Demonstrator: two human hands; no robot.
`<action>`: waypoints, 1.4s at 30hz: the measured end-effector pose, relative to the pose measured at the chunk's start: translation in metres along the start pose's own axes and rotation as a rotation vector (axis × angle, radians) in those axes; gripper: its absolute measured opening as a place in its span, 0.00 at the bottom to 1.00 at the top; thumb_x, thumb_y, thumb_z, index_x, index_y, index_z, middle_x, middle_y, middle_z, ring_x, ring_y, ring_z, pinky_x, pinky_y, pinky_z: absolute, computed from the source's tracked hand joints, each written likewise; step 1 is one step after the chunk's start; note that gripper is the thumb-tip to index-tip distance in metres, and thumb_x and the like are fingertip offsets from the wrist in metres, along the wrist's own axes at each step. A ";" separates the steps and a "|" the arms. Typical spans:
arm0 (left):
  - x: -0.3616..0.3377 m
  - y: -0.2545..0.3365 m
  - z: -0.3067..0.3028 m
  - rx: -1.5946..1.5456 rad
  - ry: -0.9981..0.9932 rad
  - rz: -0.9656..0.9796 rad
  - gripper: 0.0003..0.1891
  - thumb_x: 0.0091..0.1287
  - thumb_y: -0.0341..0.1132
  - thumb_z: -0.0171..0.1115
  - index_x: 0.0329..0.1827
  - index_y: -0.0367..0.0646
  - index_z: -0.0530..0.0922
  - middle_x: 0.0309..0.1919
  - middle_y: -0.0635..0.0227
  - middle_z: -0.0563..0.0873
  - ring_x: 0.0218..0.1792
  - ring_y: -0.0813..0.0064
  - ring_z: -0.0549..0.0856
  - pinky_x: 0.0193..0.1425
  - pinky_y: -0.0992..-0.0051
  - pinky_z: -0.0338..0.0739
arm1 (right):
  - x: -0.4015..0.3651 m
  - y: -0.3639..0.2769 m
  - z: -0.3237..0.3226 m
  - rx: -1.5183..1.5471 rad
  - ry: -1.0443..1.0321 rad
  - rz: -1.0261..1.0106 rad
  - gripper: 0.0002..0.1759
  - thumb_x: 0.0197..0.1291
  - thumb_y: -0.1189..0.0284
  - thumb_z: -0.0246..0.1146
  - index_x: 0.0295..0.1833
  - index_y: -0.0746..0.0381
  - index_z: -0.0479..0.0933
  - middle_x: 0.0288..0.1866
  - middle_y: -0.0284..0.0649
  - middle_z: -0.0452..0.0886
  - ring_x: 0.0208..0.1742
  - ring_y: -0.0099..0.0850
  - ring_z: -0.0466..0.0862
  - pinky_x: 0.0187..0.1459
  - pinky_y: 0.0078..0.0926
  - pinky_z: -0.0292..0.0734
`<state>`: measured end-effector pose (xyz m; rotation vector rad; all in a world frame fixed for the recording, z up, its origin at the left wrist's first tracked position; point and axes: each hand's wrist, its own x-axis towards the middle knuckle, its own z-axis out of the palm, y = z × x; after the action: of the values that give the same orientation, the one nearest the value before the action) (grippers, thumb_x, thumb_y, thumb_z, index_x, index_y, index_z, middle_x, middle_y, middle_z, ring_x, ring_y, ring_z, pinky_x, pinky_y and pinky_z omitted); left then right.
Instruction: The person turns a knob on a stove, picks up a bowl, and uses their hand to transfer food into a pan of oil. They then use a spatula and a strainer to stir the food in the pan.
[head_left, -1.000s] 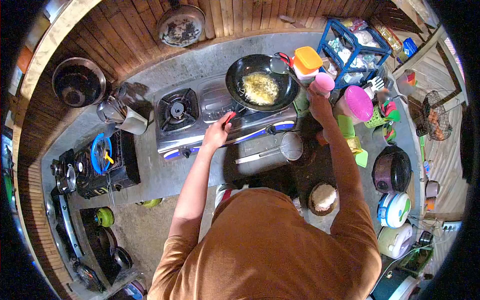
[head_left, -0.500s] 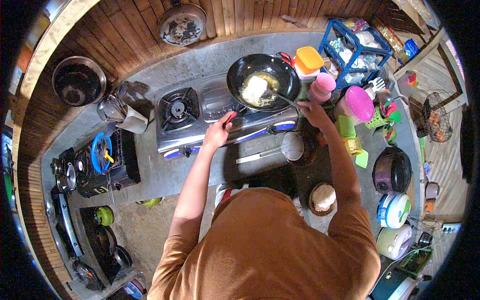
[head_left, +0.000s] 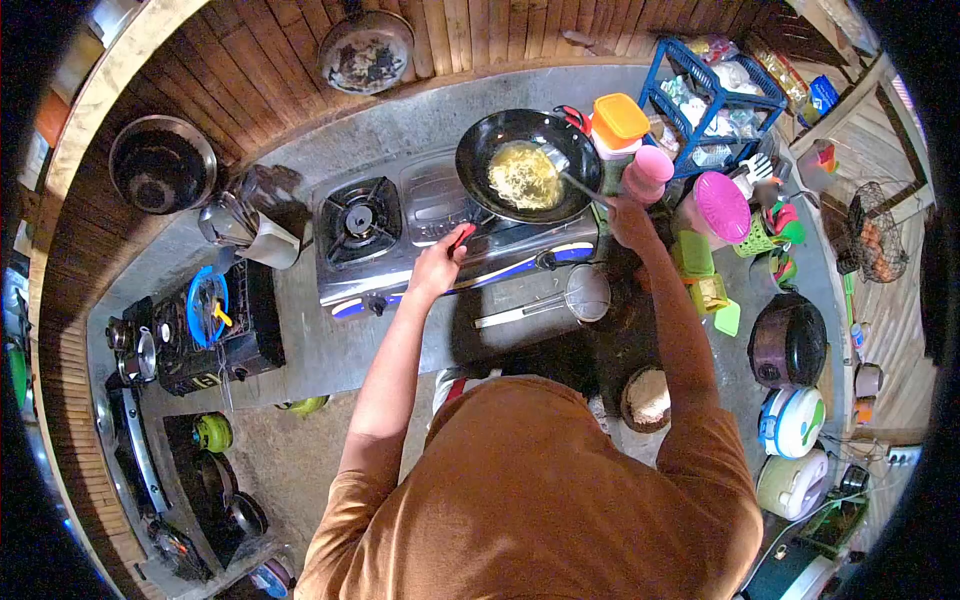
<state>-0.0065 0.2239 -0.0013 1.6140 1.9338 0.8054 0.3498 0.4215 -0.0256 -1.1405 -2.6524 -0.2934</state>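
Left hand [head_left: 437,268] clenched on the red handle [head_left: 460,237] of the pan [head_left: 528,165], I'd say to stop it sliding on the right burner. Right hand [head_left: 628,220] is closed around the spatula [head_left: 562,168], gripped at the far end of the shaft, likely to stay clear of the heat; the blade sits at the egg's back right edge. The egg [head_left: 524,175] lies flat in the middle of the pan. The stove [head_left: 440,215] is a two-burner and the left burner [head_left: 358,218] is bare. A strainer [head_left: 585,292] is parked just in front of the stove, near the right hand. The counter [head_left: 330,350] is grey and worn, the wall [head_left: 250,60] is wood slats. A pink cup [head_left: 648,170] and a blue rack [head_left: 710,100] crowd the right side.
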 end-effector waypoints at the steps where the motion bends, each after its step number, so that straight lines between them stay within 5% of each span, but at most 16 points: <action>1: 0.000 0.001 0.000 -0.005 -0.012 -0.007 0.22 0.67 0.41 0.55 0.66 0.64 0.68 0.57 0.60 0.78 0.56 0.52 0.76 0.59 0.60 0.73 | 0.007 -0.009 -0.012 0.270 -0.111 0.066 0.11 0.58 0.73 0.54 0.44 0.66 0.76 0.36 0.53 0.80 0.36 0.48 0.82 0.40 0.43 0.77; 2: 0.000 0.001 0.000 -0.004 -0.013 -0.006 0.22 0.67 0.41 0.55 0.66 0.64 0.68 0.57 0.60 0.78 0.56 0.52 0.76 0.59 0.60 0.73 | 0.011 -0.015 -0.021 0.539 -0.221 0.132 0.08 0.56 0.73 0.55 0.37 0.66 0.77 0.39 0.52 0.81 0.39 0.48 0.82 0.41 0.44 0.77; 5: 0.000 0.001 -0.001 -0.014 -0.010 0.002 0.22 0.67 0.41 0.55 0.66 0.64 0.68 0.58 0.60 0.77 0.57 0.52 0.76 0.59 0.60 0.72 | 0.003 -0.025 -0.024 0.808 -0.112 0.187 0.10 0.58 0.72 0.55 0.40 0.65 0.78 0.41 0.53 0.82 0.39 0.47 0.83 0.41 0.44 0.77; 9: 0.000 0.003 -0.002 -0.007 -0.009 -0.004 0.22 0.68 0.40 0.54 0.66 0.64 0.68 0.57 0.60 0.78 0.57 0.53 0.77 0.59 0.61 0.72 | 0.009 -0.025 -0.031 0.840 -0.129 0.233 0.11 0.60 0.72 0.52 0.40 0.68 0.77 0.42 0.55 0.82 0.38 0.48 0.83 0.43 0.43 0.76; 11: -0.001 0.004 -0.002 0.003 -0.013 -0.017 0.22 0.68 0.40 0.54 0.66 0.64 0.68 0.56 0.60 0.78 0.57 0.53 0.77 0.59 0.61 0.72 | 0.012 -0.015 -0.021 0.413 0.270 -0.097 0.19 0.58 0.76 0.54 0.56 0.68 0.74 0.34 0.54 0.81 0.37 0.48 0.81 0.40 0.39 0.75; 12: 0.000 0.003 -0.002 0.003 -0.010 -0.012 0.22 0.67 0.39 0.54 0.65 0.64 0.68 0.56 0.60 0.79 0.57 0.53 0.77 0.59 0.61 0.72 | 0.015 -0.015 -0.025 0.412 0.269 -0.097 0.19 0.58 0.76 0.54 0.56 0.68 0.74 0.34 0.54 0.81 0.37 0.48 0.81 0.40 0.39 0.75; 14: -0.001 0.004 -0.002 0.002 -0.005 -0.007 0.22 0.67 0.39 0.54 0.65 0.63 0.69 0.56 0.59 0.79 0.57 0.54 0.77 0.59 0.61 0.72 | 0.022 -0.018 -0.042 0.176 -0.141 0.234 0.20 0.58 0.76 0.52 0.56 0.69 0.72 0.32 0.56 0.79 0.38 0.50 0.80 0.41 0.41 0.75; 18: -0.003 0.010 -0.006 -0.013 -0.015 -0.034 0.22 0.68 0.39 0.54 0.65 0.64 0.68 0.56 0.60 0.78 0.57 0.54 0.77 0.60 0.61 0.72 | 0.020 -0.003 -0.016 0.035 0.068 0.124 0.20 0.58 0.76 0.51 0.56 0.70 0.72 0.28 0.57 0.77 0.36 0.52 0.80 0.41 0.44 0.74; 20: -0.003 0.011 -0.006 -0.012 -0.019 -0.040 0.22 0.68 0.39 0.54 0.66 0.64 0.68 0.57 0.60 0.78 0.57 0.54 0.77 0.60 0.61 0.72 | 0.026 -0.019 -0.045 0.159 -0.198 0.183 0.17 0.57 0.76 0.52 0.52 0.70 0.74 0.28 0.57 0.78 0.36 0.51 0.81 0.40 0.44 0.74; 24: -0.001 0.009 -0.004 -0.009 -0.026 -0.052 0.22 0.68 0.39 0.54 0.66 0.63 0.68 0.57 0.61 0.78 0.58 0.54 0.76 0.61 0.61 0.72 | 0.021 -0.010 -0.020 0.533 -0.110 0.046 0.17 0.58 0.75 0.52 0.51 0.69 0.75 0.28 0.54 0.78 0.32 0.44 0.81 0.38 0.39 0.75; 26: -0.001 0.008 -0.004 -0.015 -0.031 -0.052 0.22 0.68 0.39 0.54 0.66 0.63 0.68 0.58 0.61 0.78 0.58 0.54 0.76 0.61 0.61 0.72 | 0.018 -0.014 -0.025 0.822 -0.268 0.203 0.17 0.60 0.73 0.51 0.52 0.68 0.76 0.26 0.50 0.77 0.30 0.38 0.79 0.36 0.35 0.74; 30: -0.001 0.008 -0.005 -0.026 -0.037 -0.040 0.22 0.68 0.39 0.54 0.65 0.62 0.68 0.58 0.61 0.77 0.57 0.54 0.76 0.61 0.61 0.72 | 0.019 -0.019 -0.040 0.872 -0.186 0.197 0.18 0.62 0.72 0.52 0.55 0.67 0.76 0.24 0.46 0.74 0.28 0.33 0.77 0.35 0.31 0.73; 33: -0.001 0.006 -0.004 -0.026 -0.026 -0.022 0.22 0.68 0.39 0.54 0.65 0.63 0.68 0.58 0.61 0.77 0.57 0.53 0.76 0.60 0.61 0.72 | 0.021 -0.019 -0.049 0.644 -0.090 0.219 0.19 0.62 0.73 0.52 0.56 0.65 0.75 0.27 0.49 0.76 0.30 0.39 0.80 0.36 0.36 0.74; 35: -0.001 0.007 -0.004 -0.026 -0.024 -0.018 0.22 0.68 0.39 0.54 0.65 0.63 0.68 0.58 0.61 0.77 0.57 0.53 0.76 0.60 0.61 0.72 | 0.023 -0.009 -0.038 0.218 0.025 0.197 0.17 0.61 0.74 0.51 0.54 0.63 0.75 0.31 0.52 0.78 0.35 0.46 0.81 0.39 0.44 0.75; 42: -0.001 0.009 -0.006 0.013 -0.045 -0.076 0.23 0.67 0.40 0.54 0.66 0.63 0.68 0.57 0.61 0.78 0.57 0.53 0.76 0.60 0.60 0.72 | 0.015 0.018 -0.019 0.296 0.149 0.197 0.11 0.59 0.77 0.50 0.45 0.67 0.74 0.36 0.54 0.79 0.42 0.54 0.79 0.43 0.49 0.74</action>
<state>-0.0042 0.2234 0.0092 1.5428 1.9600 0.7216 0.3553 0.4390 -0.0015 -1.2148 -2.3346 0.0485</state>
